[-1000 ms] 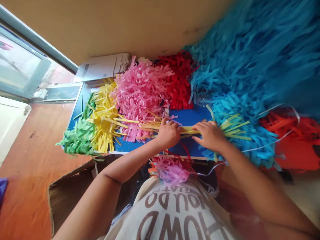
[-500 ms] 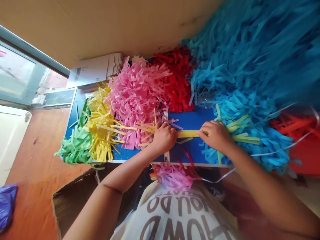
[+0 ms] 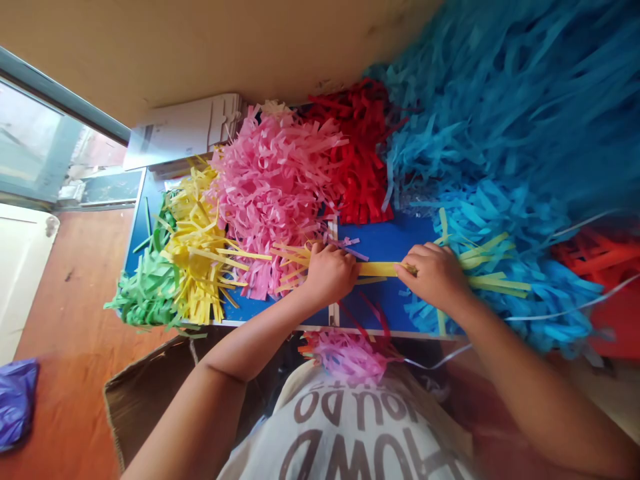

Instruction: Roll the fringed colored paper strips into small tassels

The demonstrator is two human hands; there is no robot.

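Note:
A bundle of long yellow paper strips (image 3: pixel 376 269) lies across the blue table top (image 3: pixel 385 241). My left hand (image 3: pixel 330 272) is closed round the bundle near its middle, and loose ends fan out to the left of it. About a hand's width to the right, my right hand (image 3: pixel 436 275) pinches the same bundle, with yellow-green ends sticking out past it over the blue shreds. Both hands rest low on the table.
Piles of cut paper fringe surround the hands: green (image 3: pixel 145 293), yellow (image 3: pixel 197 247), pink (image 3: pixel 273 180), red (image 3: pixel 357 157) and a big blue heap (image 3: pixel 500 133). White stacked sheets (image 3: pixel 183 130) lie at the back. An open cardboard box (image 3: pixel 150 393) stands below the table edge. Pink fringe (image 3: pixel 350 353) rests in my lap.
My hands have drawn slightly further apart along the yellow bundle, the right one sliding right. The view has shifted a little; the grip stays the same.

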